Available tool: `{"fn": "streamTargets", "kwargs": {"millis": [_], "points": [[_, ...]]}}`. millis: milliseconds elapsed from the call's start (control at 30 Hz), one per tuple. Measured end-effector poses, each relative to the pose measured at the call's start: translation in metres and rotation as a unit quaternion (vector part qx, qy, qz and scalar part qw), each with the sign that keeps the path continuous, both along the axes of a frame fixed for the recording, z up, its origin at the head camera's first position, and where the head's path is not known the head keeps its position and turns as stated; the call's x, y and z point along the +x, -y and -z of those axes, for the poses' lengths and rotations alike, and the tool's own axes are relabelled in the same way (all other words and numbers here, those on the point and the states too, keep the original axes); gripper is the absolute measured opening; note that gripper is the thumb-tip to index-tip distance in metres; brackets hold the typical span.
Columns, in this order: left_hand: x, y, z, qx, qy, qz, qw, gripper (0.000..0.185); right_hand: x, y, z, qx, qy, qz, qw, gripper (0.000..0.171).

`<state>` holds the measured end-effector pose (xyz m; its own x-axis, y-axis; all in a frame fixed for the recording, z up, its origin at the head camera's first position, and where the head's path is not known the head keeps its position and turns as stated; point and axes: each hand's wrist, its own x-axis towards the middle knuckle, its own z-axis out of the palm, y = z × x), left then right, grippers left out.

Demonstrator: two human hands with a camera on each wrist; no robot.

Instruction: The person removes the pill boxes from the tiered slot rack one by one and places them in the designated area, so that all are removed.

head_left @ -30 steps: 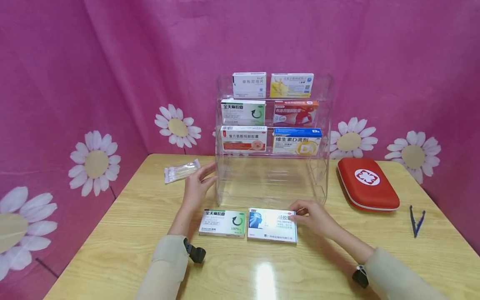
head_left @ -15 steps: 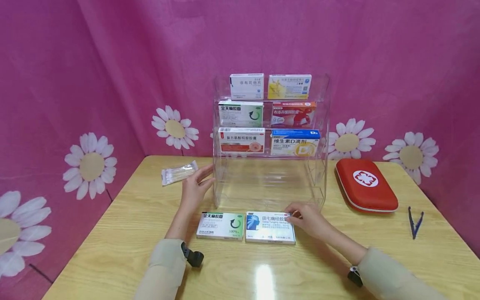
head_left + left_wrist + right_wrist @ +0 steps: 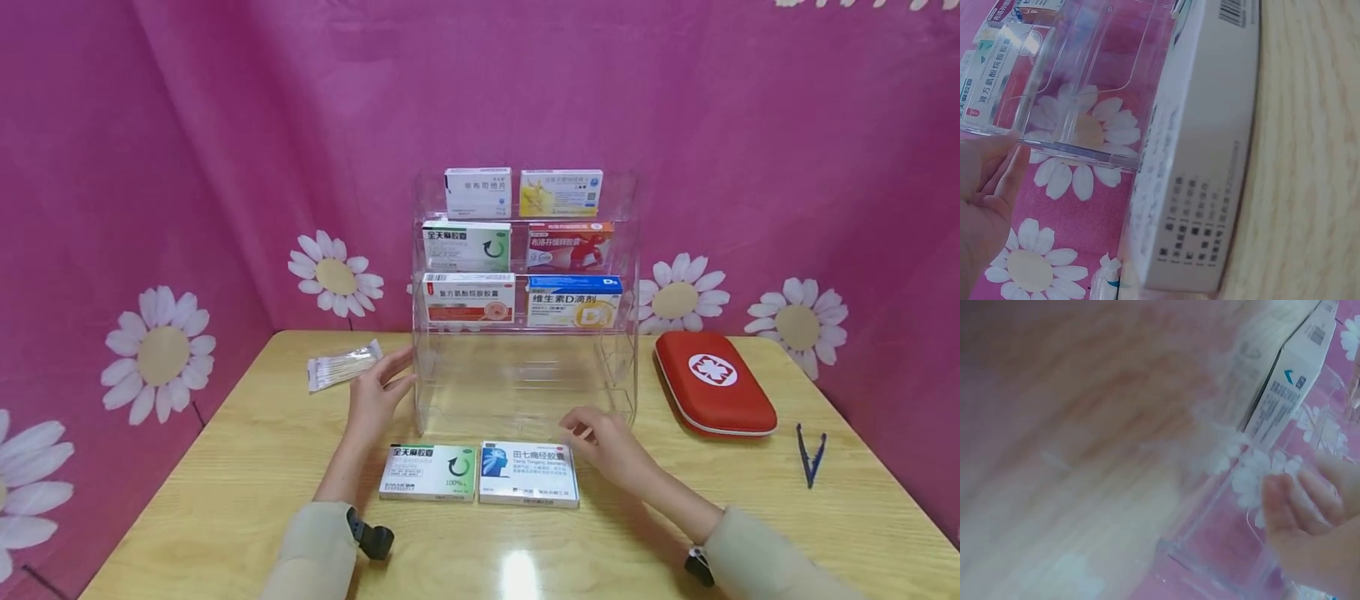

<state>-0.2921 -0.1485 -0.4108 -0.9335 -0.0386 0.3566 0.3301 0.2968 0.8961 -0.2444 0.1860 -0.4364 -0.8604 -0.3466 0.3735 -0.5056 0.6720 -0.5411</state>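
Note:
A clear tiered display rack stands on the table, its upper tiers holding medicine boxes. My left hand touches the rack's left side with fairly straight fingers and thumb; the left wrist view shows those fingertips right at the side's edge. In front of the rack lie two flat medicine boxes, a green-and-white box on the left and a blue-and-white box beside it. My right hand is just off the blue-and-white box's upper right corner, fingers loosely bent, holding nothing.
A red first-aid case lies right of the rack, with blue tweezers farther right. A packet of cotton swabs lies behind my left hand. Pink flowered cloth hangs around the table.
My right hand has let go of the blue-and-white box's upper right corner and moved slightly off it. The left hand stays at the rack. The head view has shifted slightly.

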Motion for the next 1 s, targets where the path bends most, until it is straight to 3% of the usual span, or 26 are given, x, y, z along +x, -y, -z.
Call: {"fn": "streamTargets", "kwargs": {"millis": [100,167,300,400,533,700,1000], "points": [[0.001,0.000,-0.002,0.003,-0.008,0.006,0.9999,0.044,0.000,0.000,-0.010,-0.008,-0.041,0.028,0.999,0.010],[0.000,-0.001,-0.005,0.006,-0.015,0.008,0.9998,0.043,-0.004,-0.002,-0.019,-0.013,-0.103,0.033,0.994,0.013],[-0.003,-0.003,-0.010,0.005,-0.022,0.010,0.9997,0.043,-0.017,-0.011,-0.038,-0.019,-0.243,0.045,0.969,0.023],[-0.004,-0.004,-0.012,0.004,-0.021,0.012,0.9997,0.043,-0.028,-0.019,-0.055,-0.032,-0.298,0.069,0.951,0.026],[-0.004,-0.003,-0.012,0.007,-0.015,0.012,0.9998,0.043,-0.045,-0.028,-0.074,-0.037,-0.330,0.102,0.938,0.028],[-0.003,-0.001,-0.007,0.006,-0.005,0.010,0.9999,0.044,-0.067,-0.035,-0.089,0.002,-0.358,0.130,0.925,0.030],[0.005,0.000,0.002,0.002,0.001,-0.003,1.0000,0.043,-0.086,-0.037,-0.092,0.092,-0.362,0.131,0.918,0.042]]}}
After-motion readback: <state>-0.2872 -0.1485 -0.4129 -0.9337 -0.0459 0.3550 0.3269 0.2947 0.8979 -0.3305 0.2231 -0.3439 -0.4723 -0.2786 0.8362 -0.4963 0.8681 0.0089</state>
